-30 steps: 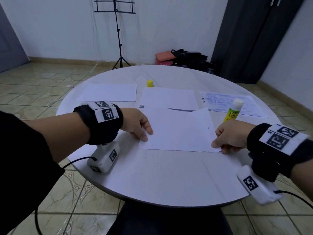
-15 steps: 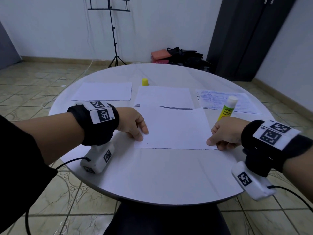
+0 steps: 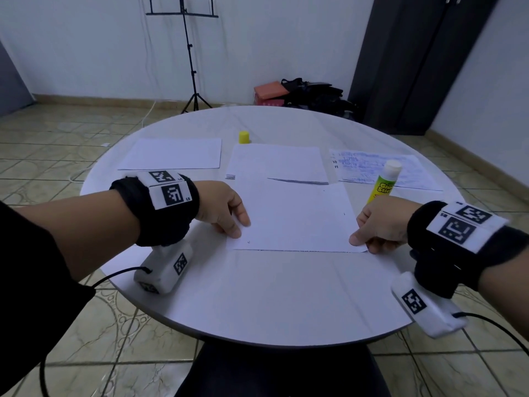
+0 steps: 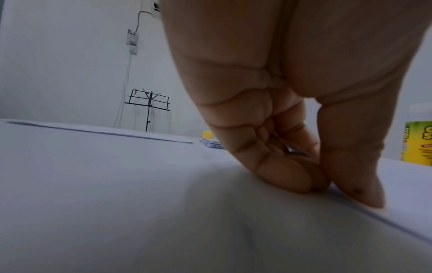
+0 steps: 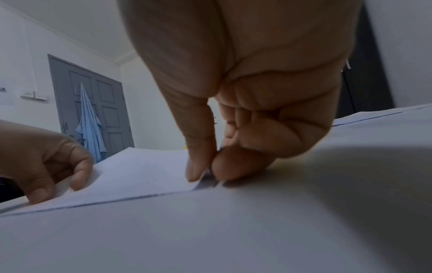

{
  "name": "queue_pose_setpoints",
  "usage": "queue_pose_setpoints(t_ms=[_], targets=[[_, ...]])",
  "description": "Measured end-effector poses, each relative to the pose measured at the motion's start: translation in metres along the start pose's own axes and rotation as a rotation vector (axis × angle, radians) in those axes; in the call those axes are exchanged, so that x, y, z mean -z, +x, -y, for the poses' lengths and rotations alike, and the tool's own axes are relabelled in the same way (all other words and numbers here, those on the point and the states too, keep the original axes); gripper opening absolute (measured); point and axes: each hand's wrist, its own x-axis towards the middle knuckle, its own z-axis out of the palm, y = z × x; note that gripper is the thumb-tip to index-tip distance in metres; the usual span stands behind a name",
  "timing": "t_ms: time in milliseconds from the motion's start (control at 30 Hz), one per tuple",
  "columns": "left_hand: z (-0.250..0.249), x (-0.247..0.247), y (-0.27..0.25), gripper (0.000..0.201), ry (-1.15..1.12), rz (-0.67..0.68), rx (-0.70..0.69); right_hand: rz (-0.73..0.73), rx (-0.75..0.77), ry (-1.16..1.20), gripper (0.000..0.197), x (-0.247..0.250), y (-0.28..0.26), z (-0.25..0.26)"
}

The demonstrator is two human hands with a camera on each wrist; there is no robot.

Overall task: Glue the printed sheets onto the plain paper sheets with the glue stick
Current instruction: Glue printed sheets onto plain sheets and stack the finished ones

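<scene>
White paper sheet [image 3: 294, 216] near the round table's [image 3: 257, 296] centre is pinched at its near corners by left hand [image 3: 226, 209] and right hand [image 3: 378, 224], likely for alignment, open green glue stick [image 3: 385, 181] standing beside it.

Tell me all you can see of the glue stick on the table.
The glue stick stands upright on the round white table, just beyond the right hand, on the edge of a printed sheet. Its body is yellow-green with lettering, its top white. Nothing grips it.
</scene>
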Motion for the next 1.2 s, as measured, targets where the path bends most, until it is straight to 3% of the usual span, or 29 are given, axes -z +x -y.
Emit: queue_pose_setpoints(t_ms=[100, 167, 267, 333, 533, 633, 733, 933, 1200], targets=[[-0.002, 0.000, -0.001, 0.025, 0.026, -0.009, 0.010, -0.012, 0.009, -0.031, 0.033, -0.001, -0.003, 0.003], [-0.004, 0.000, 0.000, 0.041, 0.089, -0.011, 0.021, -0.034, 0.012, -0.096, 0.020, -0.002, -0.010, 0.009], [-0.006, 0.004, 0.000, 0.073, 0.198, 0.031, 0.105, -0.082, 0.019, -0.267, 0.045, -0.003, -0.018, 0.016], [-0.008, 0.007, 0.000, 0.085, 0.317, 0.044, 0.155, -0.091, 0.061, -0.388, 0.049, -0.003, -0.023, 0.024], [-0.025, 0.010, -0.001, 0.087, 0.487, 0.000, 0.154, 0.027, 0.319, -0.597, 0.043, -0.024, -0.014, 0.079], [-0.035, 0.011, 0.002, 0.090, 0.577, -0.001, 0.173, 0.045, 0.479, -0.647, 0.052, -0.047, -0.009, 0.119], [-0.038, 0.012, 0.006, 0.088, 0.647, 0.021, 0.173, 0.068, 0.511, -0.680, 0.065, -0.057, -0.003, 0.144], [-0.038, 0.012, 0.012, 0.093, 0.660, 0.050, 0.201, 0.145, 0.458, -0.680, 0.093, -0.027, 0.003, 0.103], [-0.044, 0.019, 0.016, 0.096, 0.730, 0.095, 0.245, 0.171, 0.263, -0.639, 0.100, 0.011, 0.012, 0.030]])
